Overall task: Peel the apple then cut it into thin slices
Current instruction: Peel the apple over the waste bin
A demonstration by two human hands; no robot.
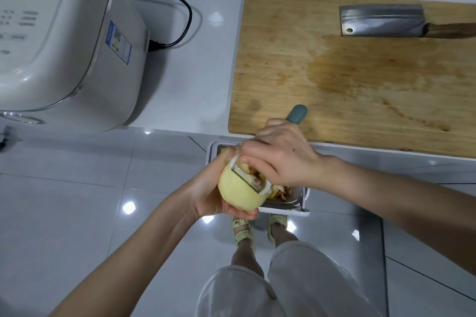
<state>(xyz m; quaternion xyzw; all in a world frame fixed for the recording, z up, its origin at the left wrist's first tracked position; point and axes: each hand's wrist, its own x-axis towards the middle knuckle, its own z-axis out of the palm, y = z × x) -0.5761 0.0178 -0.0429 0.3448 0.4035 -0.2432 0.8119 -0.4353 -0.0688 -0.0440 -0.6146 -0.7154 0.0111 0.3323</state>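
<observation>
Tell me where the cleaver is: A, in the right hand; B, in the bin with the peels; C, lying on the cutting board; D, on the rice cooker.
C: the cleaver lies flat on the cutting board, untouched; the right hand holds the peeler against the apple.

**White counter above a glossy tiled floor**

A shiny white countertop [195,64] fills the upper part of the frame. At the upper left stands a pale grey kitchen appliance [56,41] with a blue label [119,42] on its side (the print is too small to read). A black cord [180,2] loops from its plug across the counter. Below, the floor [64,213] is large grey tiles with dark joints, with bright glints of light [128,207] near lower centre.
</observation>
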